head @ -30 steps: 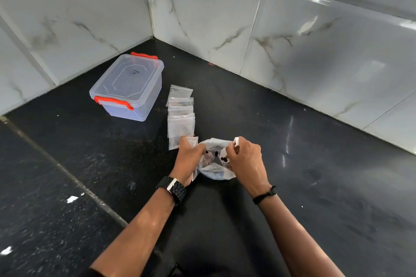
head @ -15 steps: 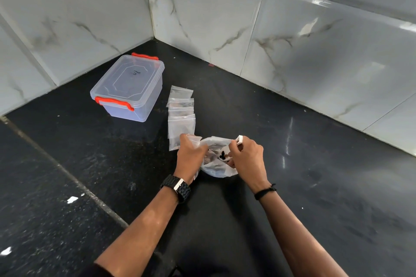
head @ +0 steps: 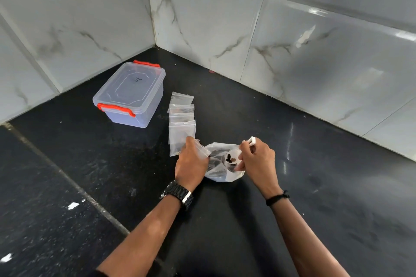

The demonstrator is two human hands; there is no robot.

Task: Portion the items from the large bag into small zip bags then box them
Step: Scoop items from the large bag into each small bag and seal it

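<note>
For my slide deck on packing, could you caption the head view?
Left hand holds a small zip bag while right hand scoops from the large bag.

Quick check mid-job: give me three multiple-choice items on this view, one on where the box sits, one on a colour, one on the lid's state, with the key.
1. Where is the box relative to the row of zip bags?
A. Left of it
B. Right of it
C. On top of it

2. What colour are the box's latches?
A. Blue
B. Orange-red
C. Green

3. What is the state of the lid?
A. Off, lying on the counter
B. Propped half open
C. On the box

Key: 1 A, the box stands on the counter to the left of the bags, apart from them. 2 B, both latches show orange-red against the clear plastic. 3 C, the lid lies flat on the box's top.
</note>
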